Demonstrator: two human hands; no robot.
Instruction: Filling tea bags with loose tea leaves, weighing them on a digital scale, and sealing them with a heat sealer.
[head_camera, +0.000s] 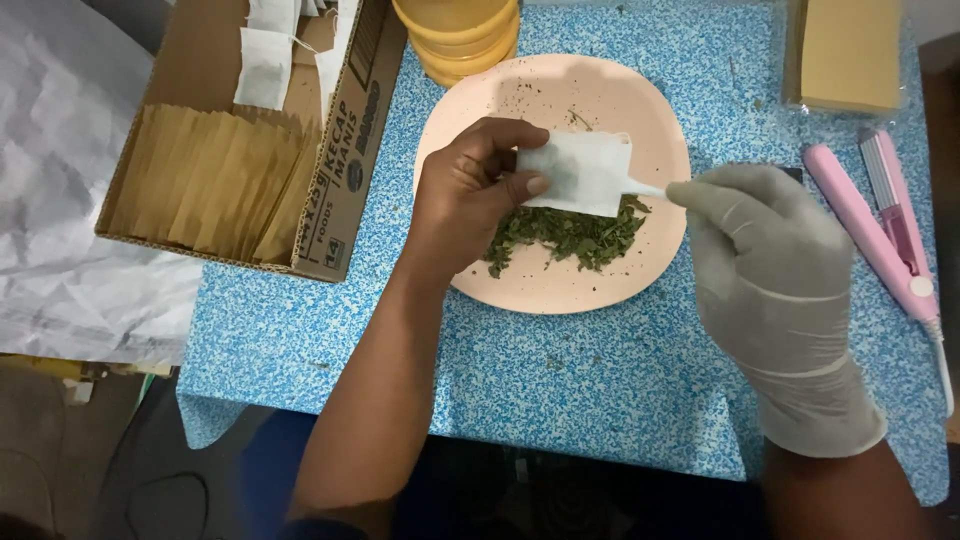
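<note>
My bare left hand (470, 190) pinches a small white paper sachet (580, 172) over a pale pink plate (600, 100). A heap of dried green leaves (565, 233) lies on the plate just under the sachet. My right hand (765, 260), in a pale glove, grips a small white scoop (645, 187) whose tip goes into the sachet's right side.
A cardboard box (340, 170) at the left holds several brown paper packets and white sachets. Yellow stacked lids (460, 40) stand behind the plate. A pink sealing tool (885, 235) lies at the right, a brown packet stack (850, 50) behind it. The blue speckled table (560, 390) ends near me.
</note>
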